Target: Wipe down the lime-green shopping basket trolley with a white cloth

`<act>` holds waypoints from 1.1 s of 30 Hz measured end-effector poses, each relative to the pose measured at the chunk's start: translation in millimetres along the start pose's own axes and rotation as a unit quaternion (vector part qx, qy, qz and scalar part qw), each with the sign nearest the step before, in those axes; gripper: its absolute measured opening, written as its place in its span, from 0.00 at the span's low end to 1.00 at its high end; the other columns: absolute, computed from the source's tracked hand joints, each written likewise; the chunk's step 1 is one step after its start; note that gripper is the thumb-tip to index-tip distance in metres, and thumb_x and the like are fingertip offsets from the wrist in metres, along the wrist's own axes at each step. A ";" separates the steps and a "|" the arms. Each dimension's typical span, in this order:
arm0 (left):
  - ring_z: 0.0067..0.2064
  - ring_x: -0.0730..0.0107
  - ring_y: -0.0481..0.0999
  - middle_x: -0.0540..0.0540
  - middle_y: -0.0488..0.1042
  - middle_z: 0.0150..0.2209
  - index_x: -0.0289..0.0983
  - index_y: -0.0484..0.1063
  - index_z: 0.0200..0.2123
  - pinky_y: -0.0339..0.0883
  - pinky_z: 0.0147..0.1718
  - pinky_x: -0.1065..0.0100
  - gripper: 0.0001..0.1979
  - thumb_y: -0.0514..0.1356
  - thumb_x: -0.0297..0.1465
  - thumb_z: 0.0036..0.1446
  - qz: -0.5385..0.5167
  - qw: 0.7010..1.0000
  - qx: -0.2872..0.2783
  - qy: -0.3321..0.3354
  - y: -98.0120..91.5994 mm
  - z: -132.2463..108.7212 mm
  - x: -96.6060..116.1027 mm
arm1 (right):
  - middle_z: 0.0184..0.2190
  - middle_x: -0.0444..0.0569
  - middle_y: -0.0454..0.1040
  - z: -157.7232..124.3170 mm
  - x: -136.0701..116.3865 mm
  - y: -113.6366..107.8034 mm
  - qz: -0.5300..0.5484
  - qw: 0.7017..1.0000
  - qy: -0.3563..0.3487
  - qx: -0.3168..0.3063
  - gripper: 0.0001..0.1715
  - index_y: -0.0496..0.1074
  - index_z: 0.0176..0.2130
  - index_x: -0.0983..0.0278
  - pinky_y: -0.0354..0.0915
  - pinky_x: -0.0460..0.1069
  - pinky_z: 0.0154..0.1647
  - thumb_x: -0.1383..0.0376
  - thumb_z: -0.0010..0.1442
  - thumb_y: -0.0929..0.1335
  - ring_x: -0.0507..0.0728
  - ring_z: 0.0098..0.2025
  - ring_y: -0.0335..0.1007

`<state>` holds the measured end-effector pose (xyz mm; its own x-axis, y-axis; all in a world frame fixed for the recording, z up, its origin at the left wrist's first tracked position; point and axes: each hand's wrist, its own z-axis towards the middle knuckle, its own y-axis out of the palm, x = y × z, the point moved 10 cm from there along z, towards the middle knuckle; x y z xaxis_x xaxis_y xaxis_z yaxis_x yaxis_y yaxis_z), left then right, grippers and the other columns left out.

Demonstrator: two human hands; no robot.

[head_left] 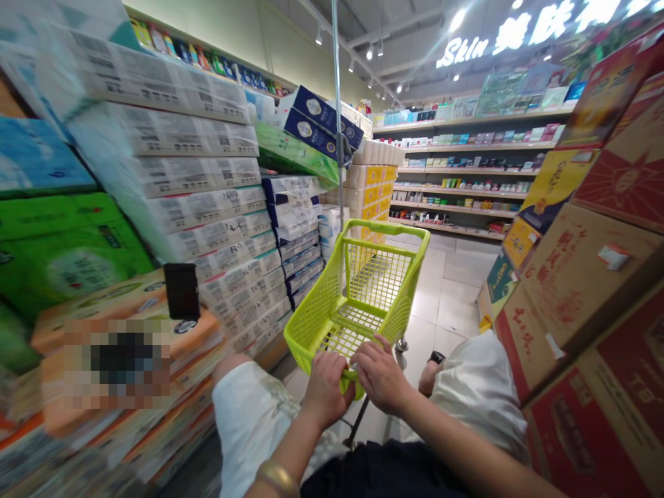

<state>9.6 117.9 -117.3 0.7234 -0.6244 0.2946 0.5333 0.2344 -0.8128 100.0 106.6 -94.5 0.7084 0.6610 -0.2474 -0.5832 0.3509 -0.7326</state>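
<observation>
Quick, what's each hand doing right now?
Left hand: closed, holding the near edge of the green cart.
Right hand: closed over that same edge, beside the left.

Both hands (381, 375) on yellow-green basket (320, 312)

A lone head-worn view, forward and down over close hands (382, 377) towards distant shelves (461, 171).

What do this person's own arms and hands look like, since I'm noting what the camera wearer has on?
The left hand and right hand are bare, without gloves. A smooth, rounded gold-coloured bangle circles the left forearm; no band shows on the right forearm. No sleeve covers either forearm in view.
</observation>
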 end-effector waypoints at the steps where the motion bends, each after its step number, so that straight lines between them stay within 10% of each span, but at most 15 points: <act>1: 0.36 0.60 0.67 0.45 0.69 0.32 0.39 0.63 0.30 0.60 0.41 0.57 0.04 0.56 0.31 0.50 0.002 1.000 -0.001 0.004 -0.6 -0.1 0.0 | 0.35 0.45 0.72 -1.5 -6.5 3.8 0.002 1.000 -0.015 -0.013 0.11 0.70 0.42 0.59 0.45 0.57 0.63 0.70 0.61 0.62 0.55 0.43 0.66; 9: 0.36 0.61 0.66 0.47 0.69 0.31 0.40 0.60 0.28 0.61 0.41 0.57 0.08 0.58 0.28 0.43 -0.018 1.000 0.012 -0.018 -5.3 -1.3 -6.8 | 0.35 0.46 0.74 13.9 37.2 -16.8 -0.023 0.999 0.039 0.017 0.13 0.71 0.39 0.59 0.45 0.56 0.60 0.70 0.64 0.59 0.55 0.42 0.67; 17: 0.35 0.61 0.67 0.46 0.69 0.30 0.39 0.61 0.29 0.61 0.40 0.57 0.05 0.57 0.32 0.48 -0.014 1.000 0.002 0.009 -5.5 -2.0 -9.7 | 0.32 0.44 0.72 1.3 -15.3 11.0 -0.011 1.000 -0.024 0.005 0.09 0.70 0.37 0.59 0.46 0.56 0.59 0.68 0.63 0.61 0.54 0.39 0.65; 23: 0.36 0.62 0.68 0.47 0.69 0.30 0.40 0.60 0.28 0.64 0.42 0.57 0.08 0.58 0.29 0.44 -0.009 1.000 -0.008 -0.005 -10.5 1.0 -18.7 | 0.35 0.45 0.74 16.6 24.9 -9.7 -0.042 0.998 0.031 0.023 0.11 0.70 0.38 0.60 0.44 0.55 0.59 0.69 0.65 0.60 0.54 0.42 0.67; 33: 0.56 0.52 0.67 0.36 0.69 0.54 0.35 0.54 0.59 0.58 0.56 0.49 0.29 0.55 0.29 0.53 0.053 0.998 0.026 -0.008 -9.2 7.3 8.6 | 0.37 0.45 0.75 16.7 -0.3 9.9 -0.031 0.999 0.017 -0.012 0.09 0.71 0.40 0.59 0.44 0.55 0.61 0.68 0.65 0.62 0.55 0.44 0.68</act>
<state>14.1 115.8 -103.6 0.7836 -0.5824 0.2163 0.4752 0.3376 -0.8126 87.4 121.0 -91.1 0.7554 0.6164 -0.2223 -0.5294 0.3741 -0.7615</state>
